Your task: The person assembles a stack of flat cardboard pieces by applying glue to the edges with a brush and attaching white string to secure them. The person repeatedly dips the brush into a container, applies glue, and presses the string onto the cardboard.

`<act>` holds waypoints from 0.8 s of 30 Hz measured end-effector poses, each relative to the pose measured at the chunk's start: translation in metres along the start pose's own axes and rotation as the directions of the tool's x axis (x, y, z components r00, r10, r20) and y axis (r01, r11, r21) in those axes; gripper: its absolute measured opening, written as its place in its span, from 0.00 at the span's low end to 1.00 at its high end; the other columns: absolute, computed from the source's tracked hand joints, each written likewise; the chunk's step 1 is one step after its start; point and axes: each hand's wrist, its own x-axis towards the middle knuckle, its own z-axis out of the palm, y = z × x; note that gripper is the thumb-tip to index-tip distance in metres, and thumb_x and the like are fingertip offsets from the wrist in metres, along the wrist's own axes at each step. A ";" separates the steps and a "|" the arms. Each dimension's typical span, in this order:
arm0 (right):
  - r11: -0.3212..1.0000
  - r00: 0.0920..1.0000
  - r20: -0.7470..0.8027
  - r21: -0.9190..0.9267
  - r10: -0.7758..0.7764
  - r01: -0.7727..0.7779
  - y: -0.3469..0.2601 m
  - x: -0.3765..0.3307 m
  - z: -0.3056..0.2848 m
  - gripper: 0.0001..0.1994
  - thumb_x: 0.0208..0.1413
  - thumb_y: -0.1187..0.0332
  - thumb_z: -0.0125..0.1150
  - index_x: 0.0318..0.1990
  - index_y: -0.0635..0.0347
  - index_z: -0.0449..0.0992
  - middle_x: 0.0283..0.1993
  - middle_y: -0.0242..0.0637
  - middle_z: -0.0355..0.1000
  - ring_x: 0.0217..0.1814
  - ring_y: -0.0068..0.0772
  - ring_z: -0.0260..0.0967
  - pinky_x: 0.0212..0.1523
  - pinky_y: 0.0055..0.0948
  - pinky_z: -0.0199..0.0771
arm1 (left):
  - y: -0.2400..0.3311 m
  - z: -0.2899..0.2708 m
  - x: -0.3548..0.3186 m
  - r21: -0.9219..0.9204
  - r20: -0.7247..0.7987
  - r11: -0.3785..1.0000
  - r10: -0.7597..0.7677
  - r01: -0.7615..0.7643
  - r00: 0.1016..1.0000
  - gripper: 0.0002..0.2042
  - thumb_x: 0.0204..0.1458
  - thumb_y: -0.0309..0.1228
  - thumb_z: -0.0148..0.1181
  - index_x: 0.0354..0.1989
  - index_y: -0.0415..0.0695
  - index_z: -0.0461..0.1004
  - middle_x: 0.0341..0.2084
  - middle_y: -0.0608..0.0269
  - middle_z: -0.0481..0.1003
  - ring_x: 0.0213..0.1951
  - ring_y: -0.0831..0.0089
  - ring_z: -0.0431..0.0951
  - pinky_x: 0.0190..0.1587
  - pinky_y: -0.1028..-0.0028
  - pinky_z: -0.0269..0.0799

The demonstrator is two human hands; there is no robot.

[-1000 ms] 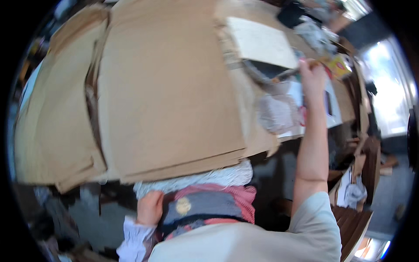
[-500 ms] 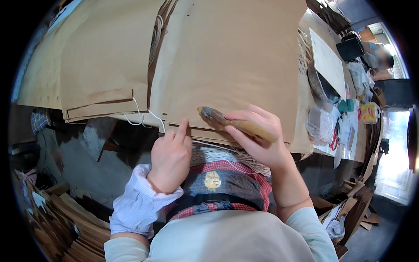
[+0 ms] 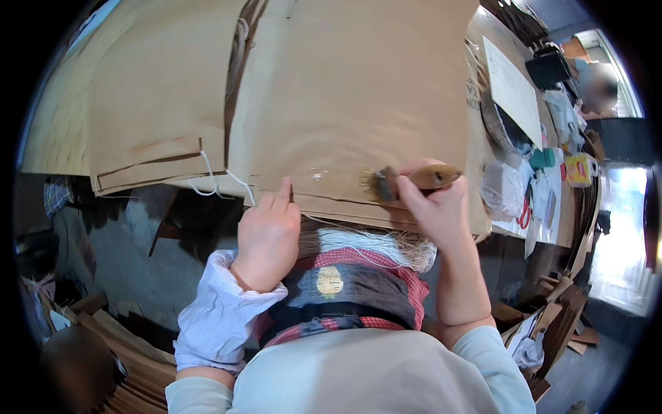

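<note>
The right hand point(image 3: 438, 210) holds a wooden brush point(image 3: 407, 181) in a closed grip, its bristles on the near edge of a brown paper sheet point(image 3: 358, 103) that lies on the tabletop point(image 3: 486, 124). The left hand point(image 3: 267, 234) grips nothing; its forefinger presses that same edge, left of the brush. A wet shine shows between them. Judged from this, steady even strokes along the edge, with the finger pinning the sheet flat, should serve best. White string point(image 3: 372, 245) hangs just below the edge

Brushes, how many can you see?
1. The brush is in the right hand, its bristles on the wet brown paper sheet near the front edge. More could be hidden in the clutter at right.
</note>
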 end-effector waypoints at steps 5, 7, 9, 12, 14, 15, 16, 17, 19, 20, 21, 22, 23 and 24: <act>0.962 0.985 -0.161 -0.255 0.062 -0.102 0.049 -0.011 -0.057 0.07 0.45 0.70 0.60 0.25 0.67 0.74 0.21 0.42 0.73 0.23 0.33 0.73 0.28 0.29 0.71 | 0.001 0.000 0.003 0.020 0.014 1.000 0.015 -0.016 1.000 0.06 0.33 0.21 0.56 0.24 0.36 0.71 0.51 0.44 0.70 0.35 0.60 0.73 0.33 0.66 0.72; 0.929 0.982 -0.185 -0.358 0.032 -0.098 0.058 -0.011 -0.067 0.08 0.44 0.69 0.59 0.24 0.67 0.73 0.20 0.45 0.71 0.23 0.38 0.72 0.28 0.32 0.71 | 0.003 0.000 0.005 0.018 0.011 1.000 0.015 -0.015 1.000 0.06 0.34 0.19 0.55 0.24 0.35 0.71 0.50 0.43 0.70 0.34 0.58 0.74 0.34 0.65 0.72; 0.887 0.977 -0.210 -0.457 -0.041 -0.061 0.067 -0.007 -0.071 0.10 0.42 0.67 0.59 0.22 0.68 0.71 0.19 0.49 0.68 0.23 0.47 0.70 0.28 0.37 0.70 | 0.006 -0.001 0.007 0.031 0.013 0.999 0.014 -0.014 1.000 0.04 0.35 0.19 0.55 0.23 0.35 0.70 0.50 0.42 0.70 0.33 0.57 0.74 0.35 0.64 0.72; 0.895 0.980 -0.180 -0.445 -0.083 -0.006 0.062 0.002 -0.071 0.11 0.43 0.68 0.59 0.21 0.68 0.70 0.19 0.51 0.67 0.22 0.47 0.69 0.27 0.37 0.69 | 0.010 -0.004 0.010 0.043 0.064 0.999 0.004 -0.007 0.998 0.03 0.37 0.18 0.54 0.22 0.35 0.68 0.50 0.41 0.70 0.33 0.56 0.74 0.35 0.63 0.72; 0.992 0.975 -0.194 0.087 0.107 -0.091 0.063 -0.004 -0.096 0.08 0.47 0.69 0.62 0.27 0.67 0.76 0.19 0.32 0.69 0.22 0.26 0.66 0.26 0.27 0.67 | 0.009 -0.004 0.009 0.045 0.065 0.999 0.004 -0.007 0.998 0.03 0.39 0.19 0.55 0.21 0.35 0.67 0.51 0.41 0.69 0.34 0.55 0.74 0.36 0.63 0.72; 0.942 0.947 -0.284 0.331 0.150 -0.050 0.068 -0.010 -0.114 0.07 0.48 0.70 0.62 0.31 0.65 0.77 0.21 0.29 0.69 0.24 0.22 0.65 0.28 0.24 0.67 | 0.007 -0.006 0.008 0.050 0.069 0.999 0.005 -0.008 0.998 0.03 0.40 0.19 0.55 0.22 0.35 0.68 0.51 0.41 0.69 0.34 0.55 0.74 0.36 0.63 0.72; 0.839 0.907 -0.361 0.544 0.216 0.017 0.076 -0.017 -0.133 0.07 0.49 0.71 0.62 0.35 0.64 0.78 0.24 0.25 0.69 0.27 0.17 0.65 0.30 0.22 0.67 | 0.009 -0.007 0.007 0.050 0.074 0.999 0.009 -0.013 0.997 0.03 0.41 0.19 0.56 0.23 0.35 0.68 0.51 0.41 0.68 0.34 0.56 0.74 0.36 0.63 0.72; 0.917 0.843 -0.511 0.394 0.166 0.058 0.085 -0.020 -0.146 0.09 0.49 0.74 0.61 0.38 0.65 0.78 0.27 0.28 0.70 0.29 0.20 0.66 0.33 0.23 0.67 | 0.012 -0.009 0.008 0.030 0.024 0.999 0.026 -0.027 0.999 0.02 0.42 0.20 0.56 0.23 0.35 0.69 0.48 0.42 0.70 0.33 0.56 0.73 0.34 0.64 0.72; 0.990 0.803 -0.591 -0.144 -0.079 -0.008 0.117 -0.027 -0.179 0.11 0.48 0.77 0.60 0.41 0.65 0.77 0.32 0.33 0.72 0.33 0.27 0.69 0.36 0.26 0.69 | 0.020 -0.016 0.011 -0.019 -0.079 0.997 0.068 -0.070 0.995 0.02 0.44 0.21 0.56 0.25 0.35 0.71 0.42 0.44 0.74 0.30 0.57 0.73 0.31 0.66 0.71; 0.873 0.855 -0.475 -0.485 -0.207 -0.058 0.147 -0.030 -0.195 0.12 0.47 0.77 0.60 0.42 0.65 0.76 0.34 0.35 0.73 0.35 0.31 0.70 0.38 0.28 0.69 | 0.022 -0.026 0.007 -0.215 0.003 0.976 0.023 -0.022 1.000 0.02 0.44 0.21 0.57 0.26 0.35 0.72 0.37 0.46 0.74 0.28 0.58 0.73 0.29 0.67 0.69; 0.634 0.908 -0.313 -0.770 -0.280 -0.070 0.163 -0.032 -0.201 0.13 0.47 0.78 0.59 0.43 0.66 0.76 0.36 0.37 0.73 0.37 0.35 0.70 0.39 0.30 0.70 | 0.023 -0.036 0.000 -0.405 0.092 0.913 -0.008 0.045 0.996 0.02 0.45 0.21 0.57 0.27 0.36 0.73 0.31 0.49 0.74 0.25 0.58 0.72 0.27 0.68 0.68; 0.618 0.899 -0.297 -0.785 -0.321 -0.039 0.164 -0.036 -0.197 0.14 0.46 0.79 0.58 0.44 0.66 0.76 0.37 0.39 0.73 0.38 0.39 0.70 0.40 0.32 0.70 | 0.024 -0.047 -0.004 -0.570 0.185 0.812 -0.025 0.128 0.982 0.03 0.45 0.21 0.57 0.28 0.36 0.74 0.26 0.52 0.75 0.22 0.59 0.71 0.25 0.70 0.67; 0.606 0.889 -0.277 -0.795 -0.364 0.000 0.163 -0.042 -0.187 0.15 0.46 0.80 0.56 0.44 0.66 0.76 0.39 0.41 0.72 0.39 0.42 0.70 0.41 0.34 0.71 | 0.030 -0.061 -0.004 -0.655 0.186 0.755 0.119 0.033 0.975 0.03 0.45 0.21 0.57 0.28 0.36 0.75 0.21 0.55 0.72 0.20 0.61 0.70 0.23 0.71 0.65; 0.593 0.877 -0.256 -0.805 -0.406 0.039 0.158 -0.050 -0.174 0.16 0.46 0.81 0.55 0.45 0.65 0.75 0.40 0.42 0.72 0.41 0.46 0.70 0.42 0.37 0.71 | 0.037 -0.074 -0.003 -0.734 0.172 0.677 0.261 -0.053 0.950 0.04 0.45 0.20 0.56 0.29 0.36 0.75 0.16 0.59 0.70 0.17 0.63 0.69 0.21 0.72 0.63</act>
